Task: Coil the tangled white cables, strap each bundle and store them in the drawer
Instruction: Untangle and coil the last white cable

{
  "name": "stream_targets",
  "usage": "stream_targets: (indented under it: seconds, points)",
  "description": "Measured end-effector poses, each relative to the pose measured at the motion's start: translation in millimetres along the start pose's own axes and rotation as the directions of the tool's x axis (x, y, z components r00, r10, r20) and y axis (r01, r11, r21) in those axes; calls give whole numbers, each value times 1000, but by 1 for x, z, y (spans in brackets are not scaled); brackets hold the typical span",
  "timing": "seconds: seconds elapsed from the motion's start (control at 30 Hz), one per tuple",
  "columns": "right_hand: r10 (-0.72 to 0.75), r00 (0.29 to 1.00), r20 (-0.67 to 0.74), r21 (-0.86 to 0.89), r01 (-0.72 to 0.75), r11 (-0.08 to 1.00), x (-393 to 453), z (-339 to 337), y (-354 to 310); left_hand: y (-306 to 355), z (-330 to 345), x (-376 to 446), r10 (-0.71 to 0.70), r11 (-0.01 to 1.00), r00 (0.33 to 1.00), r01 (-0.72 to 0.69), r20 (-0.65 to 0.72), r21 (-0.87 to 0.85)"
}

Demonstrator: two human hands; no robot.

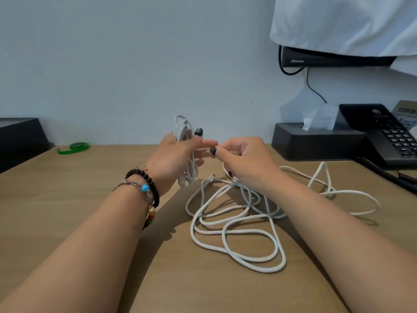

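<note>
Here, a coiled bundle of white round cable (186, 150) stands upright above the light brown wooden desk (67, 211), held in the person's left hand (173, 159). The fingers and thumb of that hand are curled round the middle of the coil, so its upper loops rise above the hand and its lower loops hang below it, near the desk. A short stretch of the same white cable runs sideways from the coil to the right hand (243, 159), which pinches it between thumb and forefinger, the other fingers curled in. The 2 hands are close together, almost touching at the fingertips, and the nails are painted dark.

Below and to the right of the hands lies a loose tangle of white cable (237, 224), spread in many overlapping loops on the desk; a small white plug (211, 177) shows at its upper edge. More loops trail off to the right behind the right forearm.

The left wrist wears a dark wooden bead bracelet (146, 179) and a woven thread bracelet with a blue bead (144, 188). Far left on the desk, near the wall, lies a green translucent curled strap (74, 147), beside a black box (20, 141). At the right stand a black tissue box (316, 141) and a black desk telephone (388, 134). Above them a black screen (334, 59) hangs under a white cloth (343, 23).
</note>
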State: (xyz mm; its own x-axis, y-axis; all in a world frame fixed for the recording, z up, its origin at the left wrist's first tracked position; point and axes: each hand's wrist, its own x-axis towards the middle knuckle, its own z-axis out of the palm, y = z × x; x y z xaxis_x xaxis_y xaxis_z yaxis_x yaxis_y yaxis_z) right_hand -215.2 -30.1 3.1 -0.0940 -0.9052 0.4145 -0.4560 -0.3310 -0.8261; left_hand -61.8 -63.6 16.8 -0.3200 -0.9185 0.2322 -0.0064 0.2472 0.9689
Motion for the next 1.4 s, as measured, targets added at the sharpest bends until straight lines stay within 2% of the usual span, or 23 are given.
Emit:
stream_targets:
  seconds: [0.13, 0.2, 0.27, 0.37, 0.5, 0.6, 0.7, 0.77, 0.83, 0.87, 0.93, 1.0, 1.17, 1.27, 1.4]
  points:
    - [-23, 999, -39, -2, 23, 1000, 0, 1, 2, -3, 8, -3, 65, 980, 997, -73, 50, 187]
    - [-53, 997, -64, -27, 52, 998, 0, 2, 3, -5, 6, 1, 176, 917, 984, -161, -8, 365]
    - [-96, 990, -102, -51, 91, 995, 2, 2, 4, -6, 2, 6, 269, 886, 956, -196, -120, 420]
    - [-129, 985, -114, -115, 116, 987, 3, 0, 4, -7, -5, 13, 263, 956, 903, -197, -338, 219]
    - [-114, 988, -105, -114, 102, 988, 3, -2, 6, -6, -16, 20, 103, 983, 813, -172, -574, -66]
    - [-119, 992, -43, -78, 115, 990, 3, -1, 6, -5, -24, 23, 92, 977, 725, -197, -683, -78]
    - [-178, 984, -17, -156, 174, 972, 5, -2, 8, -5, -31, 25, 72, 964, 667, -238, -742, -121]
    - [-199, 980, -32, -193, 189, 963, 5, -6, 10, -6, -31, 24, 24, 955, 700, -227, -714, -191]
    - [-193, 978, -82, -192, 174, 966, 5, -9, 14, -8, -26, 20, -10, 938, 817, -191, -576, -288]
    - [-180, 976, -122, -162, 159, 974, 4, -10, 16, -10, -21, 17, 2, 945, 872, -161, -490, -284]
    - [-157, 968, -193, -73, 146, 987, 3, -10, 17, -14, -12, 12, 55, 982, 930, -116, -363, -148]
    - [-166, 964, -208, -22, 165, 986, 2, -9, 14, -14, -5, 8, 91, 992, 952, -114, -293, -61]
    - [-229, 966, -121, 20, 233, 972, -5, -4, 12, -12, 2, -1, 109, 990, 989, -117, -95, -84]
    - [-310, 947, -78, -69, 305, 950, -4, 0, 16, -13, 3, -3, 84, 996, 994, -86, -69, -30]
    - [-386, 922, -25, -164, 377, 912, -2, 6, 20, -12, 0, -4, 61, 998, 993, -61, -102, 8]
